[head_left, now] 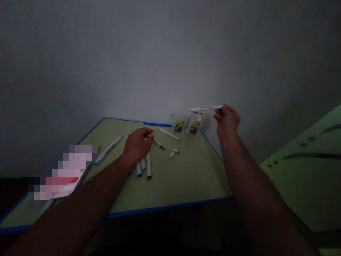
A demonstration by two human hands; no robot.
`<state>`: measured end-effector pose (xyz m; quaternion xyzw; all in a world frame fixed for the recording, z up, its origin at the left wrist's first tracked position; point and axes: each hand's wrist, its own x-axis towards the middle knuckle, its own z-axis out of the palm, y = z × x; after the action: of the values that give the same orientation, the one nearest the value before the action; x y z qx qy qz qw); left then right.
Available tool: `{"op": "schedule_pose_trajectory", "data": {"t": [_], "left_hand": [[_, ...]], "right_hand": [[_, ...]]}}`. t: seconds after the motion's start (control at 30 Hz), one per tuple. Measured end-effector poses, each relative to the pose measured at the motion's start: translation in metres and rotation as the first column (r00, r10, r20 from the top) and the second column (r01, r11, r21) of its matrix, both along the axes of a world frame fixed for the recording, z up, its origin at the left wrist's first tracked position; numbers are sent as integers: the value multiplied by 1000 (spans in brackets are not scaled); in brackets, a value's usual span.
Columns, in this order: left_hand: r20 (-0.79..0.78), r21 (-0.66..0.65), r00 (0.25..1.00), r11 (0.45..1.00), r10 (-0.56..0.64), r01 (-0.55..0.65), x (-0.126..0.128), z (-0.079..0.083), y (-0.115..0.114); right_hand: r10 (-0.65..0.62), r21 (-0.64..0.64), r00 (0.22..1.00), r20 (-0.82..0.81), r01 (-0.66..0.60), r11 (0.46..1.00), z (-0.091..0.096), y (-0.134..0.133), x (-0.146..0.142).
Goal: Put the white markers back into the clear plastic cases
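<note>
In my right hand (227,119) a white marker (206,108) is pinched by one end. It points left, nearly level, over the clear case with markers (194,124). My left hand (138,144) hovers low over a group of white markers on the table, fingers loosely bent and apart, seemingly holding nothing. Beneath it, markers with blue, green and purple ends (149,167) stick out toward me. Beside its thumb lies a marker with a dark grey tip (159,143), partly hidden by the hand. Two small white caps (173,153) rest to the right of it.
A second clear case (179,125) stands by the wall. An orange-ended marker (169,134) lies before it; a teal-ended marker (108,150) lies left. A blurred-out flat object (66,177) is at the table's left. The green table (181,188) has blue edging. A green panel (314,163) stands right.
</note>
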<state>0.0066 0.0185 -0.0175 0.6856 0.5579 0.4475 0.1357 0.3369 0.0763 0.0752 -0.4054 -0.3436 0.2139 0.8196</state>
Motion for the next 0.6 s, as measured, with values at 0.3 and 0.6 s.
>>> {"op": "schedule_pose_trajectory", "data": {"t": [0.3,0.6], "left_hand": [[-11,-41,1000,999,22,-22,1,3,-2],[-20,-54,1000,998,14,-15,0,3,-3]], "right_hand": [[-211,-47,935,285,234,971,22,20,27],[-219,-147,878,426,306,940,23,32,22]]}}
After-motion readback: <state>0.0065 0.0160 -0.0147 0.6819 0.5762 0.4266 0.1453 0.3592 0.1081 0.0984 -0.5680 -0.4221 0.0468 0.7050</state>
